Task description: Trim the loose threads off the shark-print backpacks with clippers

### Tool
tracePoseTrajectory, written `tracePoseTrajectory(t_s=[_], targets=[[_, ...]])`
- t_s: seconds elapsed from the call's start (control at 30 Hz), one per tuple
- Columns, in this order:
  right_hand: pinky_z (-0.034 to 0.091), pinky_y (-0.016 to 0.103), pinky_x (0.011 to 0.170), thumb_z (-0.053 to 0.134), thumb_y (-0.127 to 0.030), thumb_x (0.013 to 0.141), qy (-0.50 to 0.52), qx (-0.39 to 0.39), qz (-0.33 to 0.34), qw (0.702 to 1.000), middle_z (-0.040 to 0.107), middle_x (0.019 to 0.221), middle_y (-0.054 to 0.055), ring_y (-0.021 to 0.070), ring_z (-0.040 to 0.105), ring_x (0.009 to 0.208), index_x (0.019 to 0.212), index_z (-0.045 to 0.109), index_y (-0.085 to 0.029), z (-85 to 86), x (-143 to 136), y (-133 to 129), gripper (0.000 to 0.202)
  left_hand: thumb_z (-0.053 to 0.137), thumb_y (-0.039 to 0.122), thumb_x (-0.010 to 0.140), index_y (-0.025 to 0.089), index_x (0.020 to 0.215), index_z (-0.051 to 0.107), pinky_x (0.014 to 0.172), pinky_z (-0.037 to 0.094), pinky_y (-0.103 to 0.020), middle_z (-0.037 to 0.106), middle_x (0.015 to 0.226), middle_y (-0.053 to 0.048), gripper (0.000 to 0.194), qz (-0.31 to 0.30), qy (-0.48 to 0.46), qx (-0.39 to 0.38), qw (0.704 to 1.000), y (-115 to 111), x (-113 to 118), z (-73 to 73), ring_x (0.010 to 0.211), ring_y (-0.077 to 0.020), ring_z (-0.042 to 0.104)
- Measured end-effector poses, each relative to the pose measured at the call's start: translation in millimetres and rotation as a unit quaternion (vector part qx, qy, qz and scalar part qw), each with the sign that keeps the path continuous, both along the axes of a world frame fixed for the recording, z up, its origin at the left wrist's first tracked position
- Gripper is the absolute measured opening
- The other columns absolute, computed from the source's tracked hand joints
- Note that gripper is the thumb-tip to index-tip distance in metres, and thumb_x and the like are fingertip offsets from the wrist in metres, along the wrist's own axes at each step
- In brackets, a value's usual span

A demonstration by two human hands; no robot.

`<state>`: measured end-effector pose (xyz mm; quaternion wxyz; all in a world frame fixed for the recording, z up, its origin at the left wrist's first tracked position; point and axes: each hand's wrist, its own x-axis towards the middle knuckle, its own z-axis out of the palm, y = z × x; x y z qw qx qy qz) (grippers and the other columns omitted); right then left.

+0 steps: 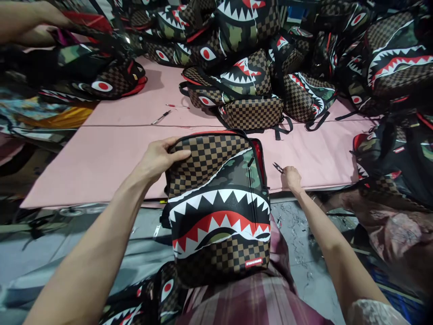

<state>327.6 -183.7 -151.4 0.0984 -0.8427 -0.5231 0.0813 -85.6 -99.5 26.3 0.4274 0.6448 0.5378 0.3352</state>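
Shark-mouth checkered backpack [219, 210]: front panel toward the wearer, roughly upright, base at the lap, in front of the table's near edge. Left hand [162, 160] grips its top left corner, thumb flat on the checks, other fingers mostly hidden behind. Right hand [291, 179] is closed round small thread snips [278, 168], apart from the bag on its right, tips pointing toward it; cannot tell whether the blades are parted. Main zip gapes at the upper right, red lining [259, 158] showing. Plaid garment [243, 302] under the base; pink tabletop [111, 153] beyond, with a black pen [160, 117], a red pen [177, 107] and heaped matching backpacks [237, 67]. At far left, a co-worker's hand [50, 16] over another bag. Risks, in my judgement: snip points could score the printed panel or nick the lining if brought in carelessly; with only one corner gripped, the bag could swing or slump off the lap should that hold slacken.
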Motion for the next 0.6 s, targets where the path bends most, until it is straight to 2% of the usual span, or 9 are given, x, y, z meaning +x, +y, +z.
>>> tracePoseTrajectory(t_s=[0.07,0.13,0.23,0.3,0.37,0.47,0.53,0.6], targets=[[0.036,0.033,0.078,0.044,-0.028,0.087,0.023,0.003,0.005,1.000,0.056,0.101,0.015,0.0248,0.048,0.096,0.098,0.060,-0.015,4.9,-1.9,-0.6,0.024,0.072,0.034,0.062,0.009,0.111,0.059,0.085,0.049,-0.039,0.068,0.095,-0.002,0.057,0.018,-0.014,-0.004,1.000,-18.5,-3.8,11.3,0.081,-0.0150,0.060],[0.035,0.034,0.081,0.051,-0.035,0.083,0.050,0.012,0.009,0.999,0.056,0.104,0.014,0.0256,0.046,0.100,0.098,0.059,-0.016,8.3,-6.8,-0.8,0.025,0.074,0.038,0.059,0.009,0.106,0.061,0.085,0.049,-0.039,0.067,0.092,-0.002,0.057,0.031,-0.029,-0.008,0.999,-31.0,-3.7,14.6,0.080,-0.0151,0.059],[0.035,0.035,0.083,0.061,-0.036,0.076,0.102,0.031,0.002,0.994,0.057,0.103,0.014,0.0266,0.046,0.102,0.095,0.058,-0.016,11.8,-13.9,-0.8,0.028,0.073,0.039,0.058,0.010,0.100,0.063,0.084,0.049,-0.037,0.065,0.090,-0.001,0.052,0.015,-0.028,-0.006,0.999,-39.4,-1.7,12.1,0.080,-0.0151,0.058],[0.037,0.034,0.080,0.058,-0.036,0.077,0.150,0.045,-0.004,0.988,0.059,0.095,0.014,0.0257,0.050,0.096,0.087,0.057,-0.014,15.8,-15.5,-1.7,0.024,0.070,0.038,0.062,0.010,0.099,0.062,0.085,0.049,-0.037,0.064,0.088,-0.001,0.047,0.010,-0.015,0.005,1.000,-40.1,-1.7,9.9,0.080,-0.0150,0.058],[0.040,0.033,0.074,0.050,-0.041,0.082,0.214,0.058,-0.001,0.975,0.061,0.081,0.012,0.0235,0.055,0.086,0.078,0.055,-0.014,22.6,-15.8,-5.9,0.027,0.063,0.035,0.069,0.010,0.104,0.059,0.087,0.048,-0.038,0.064,0.092,-0.002,0.043,0.015,0.017,0.035,0.999,-37.5,-2.7,6.7,0.085,-0.0160,0.057],[0.043,0.029,0.062,0.036,-0.049,0.086,0.324,0.081,0.023,0.942,0.061,0.071,0.008,0.0190,0.058,0.071,0.079,0.052,-0.015,34.2,-21.9,-23.0,0.039,0.055,0.029,0.077,0.013,0.121,0.050,0.097,0.040,-0.044,0.057,0.115,-0.007,0.047,0.054,0.156,0.135,0.977,-28.0,-4.3,-7.6,0.105,-0.0223,0.052],[0.045,0.027,0.060,0.033,-0.052,0.085,0.388,0.099,0.045,0.915,0.063,0.074,0.006,0.0169,0.059,0.068,0.087,0.051,-0.015,38.8,-33.5,-40.3,0.041,0.055,0.030,0.077,0.013,0.131,0.039,0.102,0.035,-0.045,0.047,0.128,-0.011,0.059,0.088,0.237,0.169,0.952,-20.1,-5.3,-27.2,0.118,-0.0268,0.043],[0.046,0.027,0.060,0.035,-0.054,0.083,0.432,0.115,0.059,0.893,0.063,0.077,0.005,0.0153,0.059,0.066,0.091,0.052,-0.017,39.1,-50.8,-57.1,0.041,0.052,0.036,0.078,0.011,0.135,0.031,0.100,0.036,-0.045,0.044,0.131,-0.015,0.065,0.101,0.264,0.148,0.948,-13.4,-7.8,-52.9,0.122,-0.0297,0.041]])
